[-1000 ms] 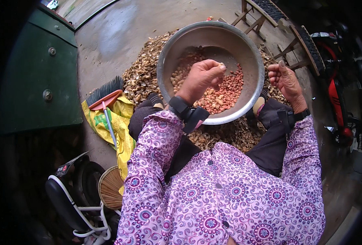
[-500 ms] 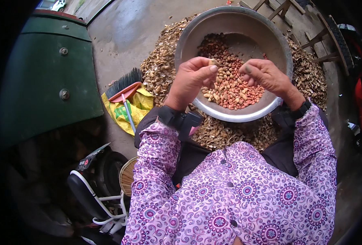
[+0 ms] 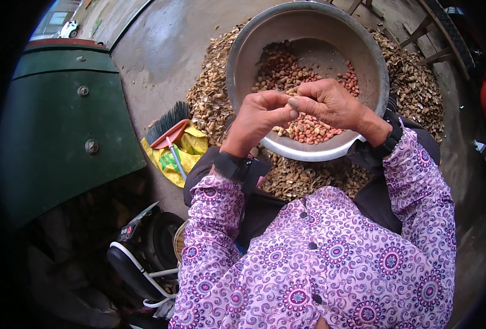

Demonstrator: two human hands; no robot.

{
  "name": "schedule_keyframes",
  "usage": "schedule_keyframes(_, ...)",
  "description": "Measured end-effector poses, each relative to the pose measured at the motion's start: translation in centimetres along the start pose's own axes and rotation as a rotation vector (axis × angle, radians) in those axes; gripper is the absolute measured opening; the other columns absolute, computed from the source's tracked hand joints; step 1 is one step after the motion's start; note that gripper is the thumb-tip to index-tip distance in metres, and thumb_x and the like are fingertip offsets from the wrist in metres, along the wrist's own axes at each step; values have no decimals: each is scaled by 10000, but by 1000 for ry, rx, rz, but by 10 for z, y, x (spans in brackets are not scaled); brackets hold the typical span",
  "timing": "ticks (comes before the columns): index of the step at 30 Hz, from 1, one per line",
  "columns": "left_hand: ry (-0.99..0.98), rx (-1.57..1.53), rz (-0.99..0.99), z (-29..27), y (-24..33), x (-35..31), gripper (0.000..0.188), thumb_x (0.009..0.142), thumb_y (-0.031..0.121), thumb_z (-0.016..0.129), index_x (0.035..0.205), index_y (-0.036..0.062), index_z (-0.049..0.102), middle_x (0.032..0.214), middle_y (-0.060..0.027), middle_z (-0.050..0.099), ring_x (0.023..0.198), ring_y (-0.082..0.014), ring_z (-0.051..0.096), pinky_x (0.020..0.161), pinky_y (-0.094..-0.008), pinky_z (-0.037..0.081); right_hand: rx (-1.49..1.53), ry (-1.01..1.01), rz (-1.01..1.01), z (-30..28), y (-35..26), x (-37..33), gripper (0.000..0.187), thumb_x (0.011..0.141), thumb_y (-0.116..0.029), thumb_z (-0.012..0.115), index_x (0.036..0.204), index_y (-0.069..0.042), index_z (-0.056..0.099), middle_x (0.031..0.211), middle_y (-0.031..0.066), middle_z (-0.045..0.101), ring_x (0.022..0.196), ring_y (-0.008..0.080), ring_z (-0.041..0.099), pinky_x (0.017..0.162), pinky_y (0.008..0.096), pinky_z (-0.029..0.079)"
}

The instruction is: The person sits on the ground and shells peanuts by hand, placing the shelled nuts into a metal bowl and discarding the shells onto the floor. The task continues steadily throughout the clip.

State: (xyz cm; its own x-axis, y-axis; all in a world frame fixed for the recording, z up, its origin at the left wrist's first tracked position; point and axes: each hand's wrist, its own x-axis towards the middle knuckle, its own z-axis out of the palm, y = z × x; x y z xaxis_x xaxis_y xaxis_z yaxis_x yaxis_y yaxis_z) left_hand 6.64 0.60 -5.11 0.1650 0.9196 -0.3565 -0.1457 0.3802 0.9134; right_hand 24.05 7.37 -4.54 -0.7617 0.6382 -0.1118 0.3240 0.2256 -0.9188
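Two hands, L hand (image 3: 256, 120) & R hand (image 3: 333, 107), are touching at the fingertips above the metal basin (image 3: 368, 60), each pinching thumb to fingers; can't tell what's btwn. Peanuts (image 3: 309, 130), reddish + tan, are lying in the basin. Shell heaps (image 3: 213, 82) are covering the grey floor (image 3: 161, 55) around it. To the L, a broom (image 3: 169, 131) is resting on a yellow bag (image 3: 196, 143); a dk green metal box (image 3: 62, 126) is standing beyond. Wood-legged stand (image 3: 448, 33) is showing upper R, white car (image 3: 69, 29) upper L.

Peanuts (image 3: 311, 129) in basin (image 3: 303, 23), shells (image 3: 213, 88) either side, broom (image 3: 169, 136) on bag (image 3: 195, 143), left.
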Motion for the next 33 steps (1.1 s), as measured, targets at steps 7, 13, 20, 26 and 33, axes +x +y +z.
schedule_keyframes(7, 11, -72, 1, -4, 3, -4, 214, 715, 91, 657, 906, 10, 606, 732, -37, 606, 626, -116, 563, 604, -231, 458, -69, 47, -18, 2, -1, -2, 335, 822, -306, 520, 762, 18, 580, 642, 123, 552, 610, 158, 525, 570, 310, 421)
schedule_keyframes(13, -75, -152, 27, -11, 6, -6, 196, 750, 100, 611, 921, 5, 589, 789, -40, 591, 691, -119, 561, 630, -239, 458, -21, 127, -118, 10, -7, 1, 276, 834, -246, 518, 749, 13, 560, 621, 106, 515, 594, 136, 502, 544, 294, 404)
schedule_keyframes(20, -83, -269, 51, -25, 2, -15, 151, 770, 78, 597, 909, 19, 587, 792, -50, 597, 673, -129, 572, 615, -253, 478, -239, 203, -268, 25, -18, 7, 244, 876, -204, 496, 768, 4, 565, 638, 32, 493, 604, 81, 449, 528, 249, 374)
schedule_keyframes(26, -157, -398, 144, -34, 2, -27, 144, 781, 73, 589, 914, 21, 570, 816, -69, 595, 685, -150, 583, 566, -270, 490, -22, 161, -188, 36, -36, 7, 287, 896, -231, 463, 757, 2, 555, 660, 0, 505, 629, 62, 455, 561, 222, 380)
schedule_keyframes(33, -159, -465, 152, -42, 1, -40, 158, 777, 60, 574, 929, 23, 551, 799, -82, 591, 674, -159, 593, 543, -263, 487, 50, 166, -154, 54, -38, 14, 285, 869, -238, 460, 718, -15, 554, 619, 51, 520, 588, 95, 489, 548, 249, 403)
